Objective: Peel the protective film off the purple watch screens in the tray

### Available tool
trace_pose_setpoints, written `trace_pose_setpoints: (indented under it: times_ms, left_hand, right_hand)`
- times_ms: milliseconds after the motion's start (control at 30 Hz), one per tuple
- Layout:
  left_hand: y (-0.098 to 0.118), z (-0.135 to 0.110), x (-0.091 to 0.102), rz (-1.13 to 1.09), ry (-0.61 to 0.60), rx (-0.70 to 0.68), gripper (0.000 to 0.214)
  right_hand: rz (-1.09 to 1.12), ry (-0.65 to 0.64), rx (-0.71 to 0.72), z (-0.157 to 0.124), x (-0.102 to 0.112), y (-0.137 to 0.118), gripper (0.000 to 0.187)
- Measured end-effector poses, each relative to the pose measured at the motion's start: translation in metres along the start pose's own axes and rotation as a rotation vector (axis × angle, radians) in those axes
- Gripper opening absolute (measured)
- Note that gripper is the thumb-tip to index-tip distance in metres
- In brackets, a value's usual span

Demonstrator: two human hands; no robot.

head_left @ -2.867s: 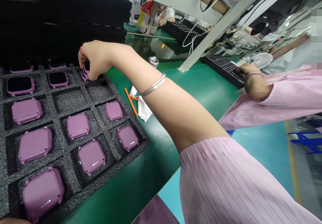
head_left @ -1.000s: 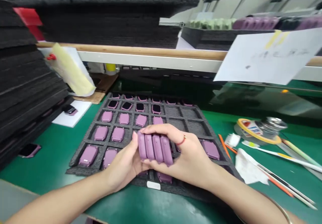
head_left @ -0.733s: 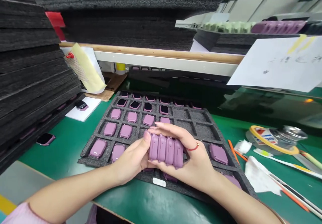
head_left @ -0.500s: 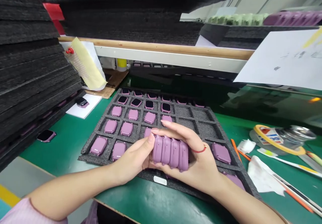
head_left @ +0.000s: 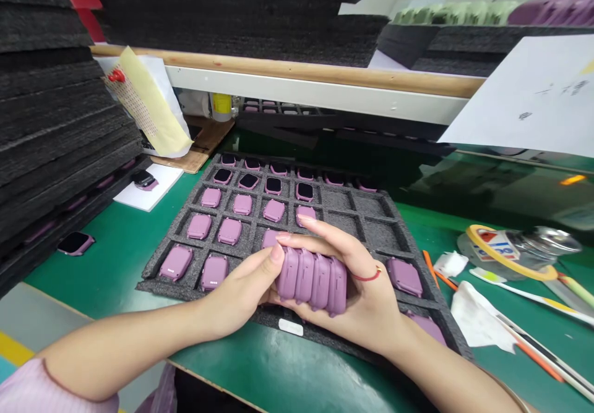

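Both hands hold a row of several purple watch bodies [head_left: 312,279] stacked side by side on edge, just above the near edge of a dark foam tray [head_left: 371,222]. My right hand [head_left: 366,298] cups the stack from the right and underneath, fingers over the top. My left hand [head_left: 239,289] presses its thumb against the stack's left end. The tray's compartments hold more purple watch bodies [head_left: 229,230], some face down, and some at the far rows with black screens up [head_left: 273,185]. Several compartments at the right are bare.
Tall stacks of dark foam trays [head_left: 55,110] stand at the left and behind. A tape roll [head_left: 505,252], white cloth [head_left: 480,323], orange pencils [head_left: 434,271] and long sticks lie on the green bench at the right. Loose watch bodies [head_left: 74,243] lie at the left. A paper sheet [head_left: 533,101] hangs from the shelf.
Three seconds ago my right hand reached into a far tray compartment. Since one second ago both hands keep the stack together; the view has shifted slightly, the hands barely moved.
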State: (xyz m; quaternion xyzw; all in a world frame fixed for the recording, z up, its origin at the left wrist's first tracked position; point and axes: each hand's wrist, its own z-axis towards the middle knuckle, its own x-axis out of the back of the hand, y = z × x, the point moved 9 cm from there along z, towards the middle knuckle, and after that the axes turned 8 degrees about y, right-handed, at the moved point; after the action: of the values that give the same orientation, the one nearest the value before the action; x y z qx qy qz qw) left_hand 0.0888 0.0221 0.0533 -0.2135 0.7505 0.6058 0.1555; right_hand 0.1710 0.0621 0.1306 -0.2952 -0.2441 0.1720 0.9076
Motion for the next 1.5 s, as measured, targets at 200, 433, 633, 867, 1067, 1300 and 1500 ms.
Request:
trace_pose_setpoints:
  times_ms: [200,433,633,867,1067,1300,1500]
  left_hand:
    - [0.001,-0.001,0.0,0.027,0.003,0.0,0.062]
    - [0.005,-0.002,0.0,0.041,-0.002,-0.01,0.061]
    - [0.017,-0.003,-0.01,0.252,-0.072,-0.081,0.043]
    - [0.024,-0.002,-0.014,0.288,-0.093,-0.132,0.045]
    - [0.024,-0.001,-0.019,0.248,-0.173,-0.147,0.023]
    - [0.027,0.0,-0.02,0.308,-0.155,-0.152,0.026]
    - [0.027,0.0,-0.019,0.342,-0.122,-0.193,0.04]
  right_hand:
    - [-0.005,0.0,0.001,-0.001,0.0,-0.001,0.091]
    - [-0.003,0.013,0.026,0.0,0.0,-0.005,0.093]
    - [0.02,-0.054,0.05,-0.003,-0.006,-0.007,0.091]
    - [0.007,-0.105,0.065,-0.004,-0.01,-0.009,0.083]
    - [-0.068,-0.147,0.199,-0.008,-0.018,-0.019,0.088]
    - [-0.042,-0.164,0.122,-0.008,-0.018,-0.011,0.096]
    - [-0.024,-0.177,0.133,-0.007,-0.018,-0.01,0.085]
